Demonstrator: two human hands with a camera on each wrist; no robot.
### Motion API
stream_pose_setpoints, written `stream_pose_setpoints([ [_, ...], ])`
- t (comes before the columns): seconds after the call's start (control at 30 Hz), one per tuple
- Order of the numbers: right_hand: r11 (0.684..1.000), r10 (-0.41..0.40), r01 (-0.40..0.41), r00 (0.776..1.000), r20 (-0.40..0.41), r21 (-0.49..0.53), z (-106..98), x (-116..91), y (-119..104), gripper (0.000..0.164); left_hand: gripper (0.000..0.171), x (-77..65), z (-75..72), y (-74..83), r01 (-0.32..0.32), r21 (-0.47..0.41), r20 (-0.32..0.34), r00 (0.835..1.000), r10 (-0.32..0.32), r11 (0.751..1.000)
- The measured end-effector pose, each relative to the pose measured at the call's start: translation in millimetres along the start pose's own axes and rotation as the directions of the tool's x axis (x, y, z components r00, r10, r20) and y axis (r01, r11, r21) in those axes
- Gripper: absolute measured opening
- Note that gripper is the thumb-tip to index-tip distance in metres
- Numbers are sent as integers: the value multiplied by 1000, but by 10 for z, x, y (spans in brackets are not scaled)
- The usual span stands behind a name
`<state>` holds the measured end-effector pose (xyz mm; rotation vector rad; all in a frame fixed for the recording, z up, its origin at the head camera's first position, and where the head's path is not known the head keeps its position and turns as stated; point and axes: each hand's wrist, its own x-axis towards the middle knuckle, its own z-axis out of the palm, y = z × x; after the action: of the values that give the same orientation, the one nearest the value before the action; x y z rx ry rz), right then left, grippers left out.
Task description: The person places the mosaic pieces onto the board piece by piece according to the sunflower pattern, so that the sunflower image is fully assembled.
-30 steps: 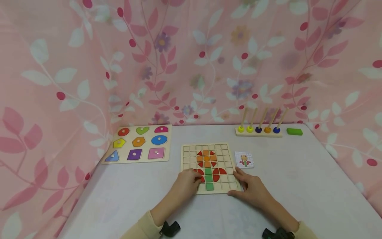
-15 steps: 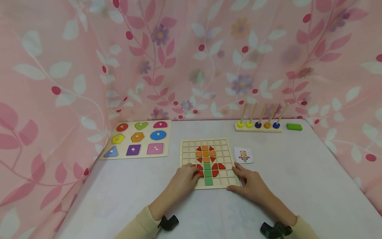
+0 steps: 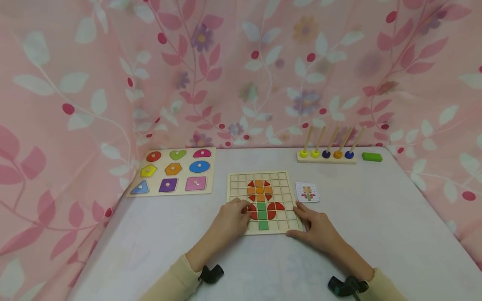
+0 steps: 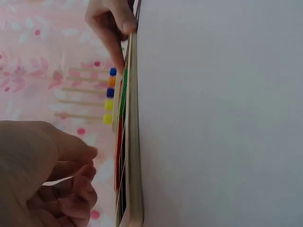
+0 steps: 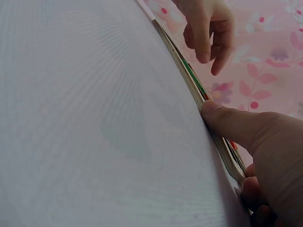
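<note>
A square wooden mosaic board (image 3: 280, 179) with a grid lies flat on the table. Orange, red and green tiles form a flower on it, with a green stem (image 3: 262, 215) and red rounded leaves (image 3: 276, 207). Over the board's left part hangs my left hand (image 3: 229, 220), hiding some of the left leaf. Its fingers are loosely curled; in the left wrist view this hand (image 4: 52, 175) is apart from the board and nothing shows in it. My right hand (image 3: 319, 231) holds the board's near right corner, thumb (image 5: 227, 120) against the front edge, fingers along the right edge.
A small pattern card (image 3: 307, 192) with the flower picture lies right of the board. A knobbed shape puzzle (image 3: 182, 191) is at the back left. At the back right stand a peg rack with beads (image 3: 326, 159) and a green block (image 3: 372, 156). Floral cloth (image 3: 241, 83) hangs behind.
The head view has tilted down slightly, so everything sits higher in it. My left hand's fingertips have shifted a little off the left red tiles. My right hand stays at the board's corner.
</note>
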<state>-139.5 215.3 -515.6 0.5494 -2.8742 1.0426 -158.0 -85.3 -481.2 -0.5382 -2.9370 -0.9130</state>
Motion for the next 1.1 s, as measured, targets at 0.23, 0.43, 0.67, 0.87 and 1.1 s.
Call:
stream_pose_setpoints([
  [0.23, 1000, 0, 0, 1000, -4, 4, 8, 5, 13, 89, 27, 41, -154, -155, 94, 68, -12, 996, -93, 993],
  [0.43, 1000, 7, -7, 1000, -3, 0, 7, 3, 0, 89, 22, 63, -141, -199, 96, 54, 34, 995, -98, 994],
  [0.67, 1000, 12, -12, 1000, 1, 11, 1, 8, -3, 88, 18, 54, -94, -237, 119, -50, 1, 993, -119, 992],
  [0.87, 1000, 17, -17, 1000, 9, 12, 3, 10, 0, 89, 14, 81, 47, -456, 93, -282, -95, 988, -124, 955],
  [1.1, 1000, 8, -8, 1000, -3, -1, 6, 3, -5, 88, 27, 152, 149, -548, 20, -299, -19, 999, -27, 954],
])
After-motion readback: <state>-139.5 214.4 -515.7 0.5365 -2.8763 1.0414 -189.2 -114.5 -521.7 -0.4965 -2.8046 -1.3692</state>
